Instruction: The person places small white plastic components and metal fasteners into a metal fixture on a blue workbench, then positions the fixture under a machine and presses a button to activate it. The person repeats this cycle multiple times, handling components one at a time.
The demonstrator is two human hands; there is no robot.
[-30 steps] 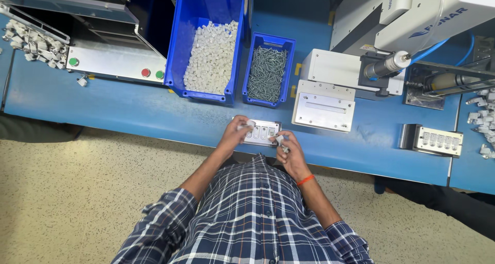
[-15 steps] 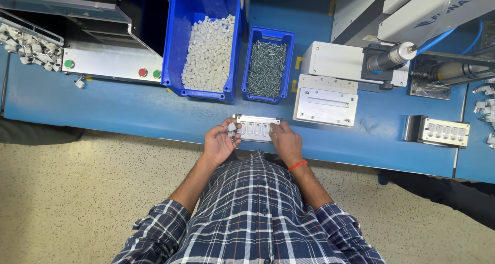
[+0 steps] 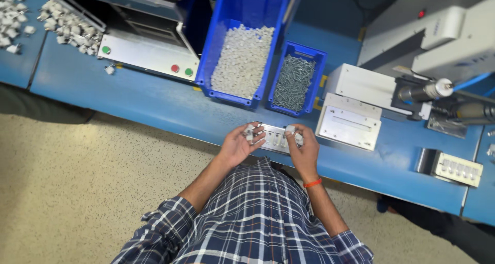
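Note:
A small metal fixture plate [image 3: 276,139] with a row of slots lies near the front edge of the blue workbench [image 3: 154,101]. My left hand [image 3: 238,145] is cupped at its left end and holds several small white plastic parts [image 3: 251,132]. My right hand [image 3: 303,149], with an orange band on the wrist, pinches another white part [image 3: 293,131] over the plate's right end. Both hands touch or hover right at the plate.
Behind the plate stand a large blue bin of white plastic parts [image 3: 242,60] and a smaller blue bin of metal screws [image 3: 295,82]. A white block fixture [image 3: 349,127] sits to the right, a machine with coloured buttons [image 3: 147,55] at the left, a screwdriver unit [image 3: 428,91] at the far right.
My hands have moved apart to the two ends of the plate; my left hand has opened into a cup with white parts showing. The view has tilted slightly.

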